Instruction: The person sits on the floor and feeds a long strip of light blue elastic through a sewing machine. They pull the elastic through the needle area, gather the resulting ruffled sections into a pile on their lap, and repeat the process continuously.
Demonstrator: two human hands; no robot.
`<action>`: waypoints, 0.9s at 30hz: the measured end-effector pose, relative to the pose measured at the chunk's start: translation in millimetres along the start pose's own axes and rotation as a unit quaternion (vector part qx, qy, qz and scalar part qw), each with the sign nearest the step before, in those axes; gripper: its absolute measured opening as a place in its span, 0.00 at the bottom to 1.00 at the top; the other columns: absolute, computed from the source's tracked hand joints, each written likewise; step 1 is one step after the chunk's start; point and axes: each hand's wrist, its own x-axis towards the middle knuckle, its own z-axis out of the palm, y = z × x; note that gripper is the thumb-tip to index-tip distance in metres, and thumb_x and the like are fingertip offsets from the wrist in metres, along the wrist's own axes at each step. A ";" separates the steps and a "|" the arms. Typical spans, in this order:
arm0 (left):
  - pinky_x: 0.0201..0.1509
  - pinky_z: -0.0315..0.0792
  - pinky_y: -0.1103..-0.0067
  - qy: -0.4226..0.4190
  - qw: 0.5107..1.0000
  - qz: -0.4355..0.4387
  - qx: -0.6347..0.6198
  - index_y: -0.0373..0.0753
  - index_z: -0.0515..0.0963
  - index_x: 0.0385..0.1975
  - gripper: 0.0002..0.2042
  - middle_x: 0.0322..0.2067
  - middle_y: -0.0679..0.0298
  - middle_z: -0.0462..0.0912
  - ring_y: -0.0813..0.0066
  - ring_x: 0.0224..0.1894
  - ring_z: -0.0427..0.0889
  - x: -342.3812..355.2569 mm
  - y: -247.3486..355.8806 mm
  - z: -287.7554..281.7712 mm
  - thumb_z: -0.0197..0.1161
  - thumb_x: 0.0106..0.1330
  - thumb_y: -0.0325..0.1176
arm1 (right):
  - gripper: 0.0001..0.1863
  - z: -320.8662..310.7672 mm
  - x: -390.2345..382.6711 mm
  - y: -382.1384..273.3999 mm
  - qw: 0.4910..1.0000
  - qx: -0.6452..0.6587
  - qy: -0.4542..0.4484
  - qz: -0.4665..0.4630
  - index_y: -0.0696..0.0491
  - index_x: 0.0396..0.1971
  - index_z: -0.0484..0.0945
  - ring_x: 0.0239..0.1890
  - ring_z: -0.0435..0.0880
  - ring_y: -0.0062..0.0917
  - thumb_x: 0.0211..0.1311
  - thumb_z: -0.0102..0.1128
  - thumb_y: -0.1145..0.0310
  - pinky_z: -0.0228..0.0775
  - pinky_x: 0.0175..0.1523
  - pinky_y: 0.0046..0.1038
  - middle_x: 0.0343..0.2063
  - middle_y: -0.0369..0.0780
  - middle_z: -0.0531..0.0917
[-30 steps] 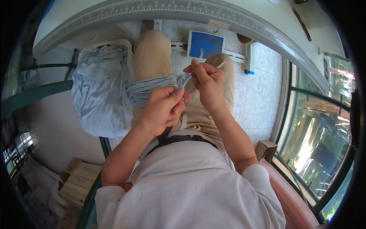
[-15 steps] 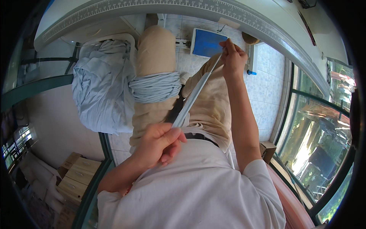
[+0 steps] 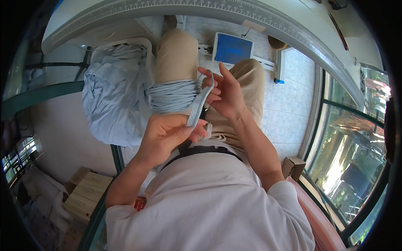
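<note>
A light blue fabric strip (image 3: 199,106) runs between my two hands in front of my lap. My left hand (image 3: 165,136) is closed, pinching the strip's lower part between thumb and fingers. Curled fingers of my right hand (image 3: 229,98) have the upper part, which bends over them, while another finger points up, apart from the strip. Right beside the hands, a thick coil of light blue fabric strips (image 3: 173,96) is wrapped round my left thigh. Whether the held strip joins this coil, I cannot tell.
Pale blue cloth (image 3: 113,88) overflows a white bin (image 3: 146,44) at the left. Over my knees spans a machine edge with a grey ruler (image 3: 167,9). A blue pedal (image 3: 232,48) sits on the tiled floor. Glass windows (image 3: 351,159) stand at right, a small cardboard box (image 3: 293,166) near them.
My right hand has come down and back toward my left hand, from far right to beside the coil. The strip, stretched taut before, now hangs short and bent. My left hand has risen slightly.
</note>
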 end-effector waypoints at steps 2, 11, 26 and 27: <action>0.40 0.73 0.80 0.022 0.999 -0.014 -0.031 0.26 0.76 0.45 0.13 0.32 0.53 0.83 0.75 0.31 0.78 -4.2 1.1 2.6 0.52 0.63 0.22 | 0.22 1.7 -10.0 -1.1 0.995 -0.058 -0.055 0.059 0.58 0.36 0.77 0.14 0.52 0.12 0.65 0.52 0.50 0.43 0.18 0.16 0.14 0.28 0.64; 0.36 0.72 0.80 0.035 0.992 -0.052 -0.109 0.27 0.75 0.41 0.14 0.26 0.57 0.80 0.77 0.27 0.77 21.3 3.4 5.2 0.51 0.68 0.34 | 0.21 41.7 -20.3 5.6 0.945 -0.296 -0.054 -0.127 0.62 0.35 0.79 0.14 0.55 0.11 0.69 0.47 0.57 0.45 0.20 0.18 0.13 0.29 0.65; 0.11 0.58 0.85 0.015 0.979 -0.185 -0.089 0.31 0.72 0.25 0.18 0.11 0.61 0.72 0.81 0.08 0.64 -8.6 -1.3 21.8 0.48 0.72 0.39 | 0.19 -26.5 33.8 -82.0 0.878 -0.269 0.234 -0.319 0.57 0.20 0.76 0.12 0.57 0.12 0.67 0.48 0.63 0.46 0.17 0.18 0.11 0.29 0.65; 0.11 0.58 0.85 0.003 0.978 -0.190 -0.090 0.31 0.72 0.24 0.18 0.11 0.61 0.72 0.81 0.07 0.65 -15.1 0.0 23.7 0.47 0.72 0.39 | 0.18 -44.1 37.2 -91.7 0.895 -0.235 0.202 -0.320 0.59 0.21 0.76 0.11 0.55 0.11 0.67 0.48 0.63 0.46 0.16 0.17 0.11 0.28 0.64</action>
